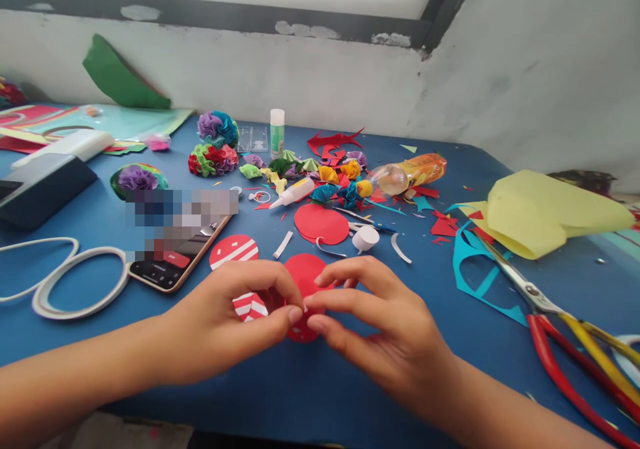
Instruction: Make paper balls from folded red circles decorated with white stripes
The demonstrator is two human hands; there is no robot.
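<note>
My left hand (pixel 233 326) pinches a tiny white piece (pixel 305 308) between thumb and forefinger. From the other side my right hand (pixel 385 316) meets it, forefinger and thumb drawn together at the same piece; its other fingers are curled. What the piece is, I cannot make out. Under my fingertips lies a red paper circle (pixel 306 272) with small white bits near its lower edge. A red circle with white stripes (pixel 235 248) lies just beyond my left hand, and another striped red piece (pixel 250 307) shows through the gap in that hand.
Plain red circles (pixel 321 222), a white tape roll (pixel 365 238) and a glue bottle (pixel 293 194) lie beyond my hands. A phone (pixel 175 256) and white rings (pixel 80 282) are left. Large scissors (pixel 535 294) and yellow paper (pixel 545 209) lie right. Paper flowers (pixel 215 159) stand behind.
</note>
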